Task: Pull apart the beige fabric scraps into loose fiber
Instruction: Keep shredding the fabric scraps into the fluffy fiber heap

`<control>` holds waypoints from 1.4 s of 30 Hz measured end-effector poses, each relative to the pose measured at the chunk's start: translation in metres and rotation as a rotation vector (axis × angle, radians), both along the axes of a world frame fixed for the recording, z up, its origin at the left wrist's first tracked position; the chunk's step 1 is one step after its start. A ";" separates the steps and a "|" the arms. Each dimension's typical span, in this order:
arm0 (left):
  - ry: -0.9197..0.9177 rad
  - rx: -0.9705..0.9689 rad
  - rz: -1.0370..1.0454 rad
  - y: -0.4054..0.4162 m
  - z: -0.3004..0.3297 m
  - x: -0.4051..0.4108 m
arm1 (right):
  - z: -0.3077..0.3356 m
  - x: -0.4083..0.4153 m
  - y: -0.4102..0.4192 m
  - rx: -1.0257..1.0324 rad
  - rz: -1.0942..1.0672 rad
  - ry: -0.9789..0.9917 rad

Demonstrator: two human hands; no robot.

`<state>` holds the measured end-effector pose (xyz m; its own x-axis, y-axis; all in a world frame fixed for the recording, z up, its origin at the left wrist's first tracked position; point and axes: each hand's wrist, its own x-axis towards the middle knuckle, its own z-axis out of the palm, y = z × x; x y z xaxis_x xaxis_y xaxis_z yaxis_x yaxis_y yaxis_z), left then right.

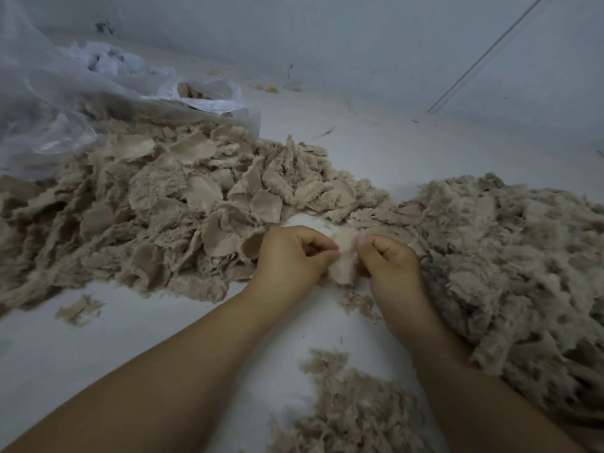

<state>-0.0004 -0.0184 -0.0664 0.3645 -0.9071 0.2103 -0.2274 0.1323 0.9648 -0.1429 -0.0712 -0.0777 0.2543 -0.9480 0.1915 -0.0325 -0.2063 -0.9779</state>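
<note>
My left hand [291, 256] and my right hand [389, 266] pinch one small beige fabric scrap [343, 263] between them, each gripping an opposite edge, just above the white floor. A big heap of whole beige scraps [170, 207] lies to the left and behind my hands. On the right spreads a fluffy mound of loose beige fiber [510, 256]. A smaller patch of pulled fiber [353, 410] lies between my forearms.
A clear plastic bag [81, 93] with more scraps lies at the back left, its mouth toward the heap. One stray scrap [78, 308] sits on the white floor [98, 348] at the left. A pale wall [359, 44] runs behind.
</note>
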 end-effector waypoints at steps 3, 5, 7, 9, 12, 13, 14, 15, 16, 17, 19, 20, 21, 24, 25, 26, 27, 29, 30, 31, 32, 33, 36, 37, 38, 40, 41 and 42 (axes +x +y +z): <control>-0.489 -0.015 0.247 -0.003 0.002 0.025 | -0.002 0.001 -0.002 0.057 -0.096 -0.029; -0.846 0.042 0.341 0.000 0.005 0.041 | -0.002 0.003 -0.005 0.107 -0.159 -0.092; -1.101 0.033 0.344 0.005 0.007 0.037 | 0.000 0.003 -0.006 0.149 -0.195 -0.169; -1.282 -0.113 0.229 0.007 0.010 0.012 | 0.005 0.002 -0.005 0.192 -0.224 -0.265; -1.327 -0.154 0.059 -0.002 0.002 -0.021 | 0.011 -0.001 -0.004 0.215 -0.256 -0.387; -1.299 -0.074 0.023 -0.006 -0.001 -0.026 | 0.012 -0.002 -0.004 0.214 -0.261 -0.404; -1.280 0.026 -0.011 -0.007 -0.003 -0.029 | 0.012 -0.003 -0.003 0.212 -0.261 -0.413; -1.270 0.061 -0.032 -0.006 -0.006 -0.031 | 0.013 -0.003 -0.002 0.210 -0.262 -0.422; -1.267 0.044 -0.066 -0.001 -0.008 -0.033 | 0.013 -0.004 -0.002 0.209 -0.267 -0.431; -1.258 -0.001 -0.117 0.009 -0.010 -0.034 | 0.014 -0.004 -0.002 0.208 -0.274 -0.438; -1.228 -0.138 -0.277 0.040 -0.013 -0.036 | 0.014 -0.006 -0.002 0.210 -0.282 -0.447; -1.214 -0.168 -0.361 0.055 -0.015 -0.035 | 0.014 -0.006 -0.003 0.210 -0.280 -0.448; -1.192 -0.170 -0.422 0.066 -0.016 -0.032 | 0.013 -0.007 -0.003 0.207 -0.278 -0.444; -1.038 -0.082 -0.424 0.060 -0.015 -0.021 | 0.012 -0.007 -0.001 0.193 -0.279 -0.409; -0.987 -0.054 -0.374 0.052 -0.012 -0.019 | 0.012 -0.006 -0.001 0.194 -0.284 -0.397; -0.964 -0.036 -0.312 0.040 -0.010 -0.019 | 0.011 -0.006 -0.001 0.196 -0.291 -0.386; -0.985 -0.021 -0.255 0.029 -0.010 -0.019 | 0.011 -0.005 -0.001 0.198 -0.298 -0.373; -1.080 -0.007 -0.179 0.005 -0.010 -0.022 | 0.011 -0.004 -0.002 0.203 -0.316 -0.360; -1.090 -0.018 -0.161 -0.006 -0.011 -0.024 | 0.010 -0.004 -0.002 0.204 -0.327 -0.360; -1.076 -0.034 -0.154 -0.017 -0.011 -0.025 | 0.010 -0.003 -0.003 0.200 -0.337 -0.361; -1.048 -0.055 -0.154 -0.030 -0.012 -0.026 | 0.009 -0.003 -0.003 0.190 -0.348 -0.353; -1.022 -0.073 -0.157 -0.041 -0.012 -0.027 | 0.008 -0.003 -0.004 0.174 -0.358 -0.336; -0.978 -0.056 -0.149 -0.075 -0.010 -0.030 | 0.004 -0.003 -0.004 0.115 -0.387 -0.300; -0.985 -0.036 -0.153 -0.084 -0.009 -0.030 | 0.003 -0.003 -0.005 0.097 -0.399 -0.294; -1.008 -0.018 -0.163 -0.091 -0.007 -0.031 | 0.002 -0.004 -0.005 0.082 -0.416 -0.278; -1.039 -0.024 -0.214 -0.097 -0.003 -0.031 | 0.000 -0.006 -0.006 0.044 -0.461 -0.230; -1.037 -0.053 -0.257 -0.095 -0.003 -0.030 | -0.001 -0.008 -0.006 0.028 -0.493 -0.212; -1.038 -0.089 -0.306 -0.090 -0.004 -0.029 | -0.002 -0.010 -0.006 0.024 -0.531 -0.204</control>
<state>-0.0292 -0.1082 -0.0708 -0.2679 -0.8957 0.3549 -0.8726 0.3817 0.3048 -0.1531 -0.0768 -0.0800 -0.2979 -0.9405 0.1633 0.0649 -0.1906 -0.9795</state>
